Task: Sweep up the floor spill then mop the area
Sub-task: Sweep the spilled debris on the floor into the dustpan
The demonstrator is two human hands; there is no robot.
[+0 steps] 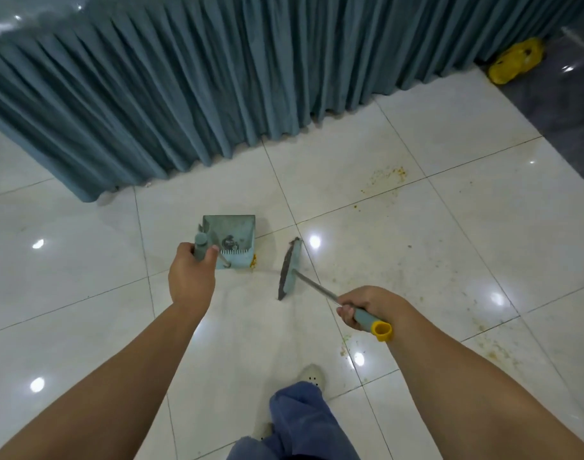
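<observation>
Spill residue: orange crumbs scattered on the white tile floor, mostly right of centre. I count three patches: far right, near right, and a small clump touching the dustpan corner. Left hand is wrapped round the dustpan's upright handle, likely to pin it for the stroke. Right hand is clenched on the broom handle near its yellow end. The broom head sits between pan and crumbs, probably to drag debris left. Some dirt is already in the pan. Count: one dustpan, one broom, no mop visible. Sweeping looks unfinished.
</observation>
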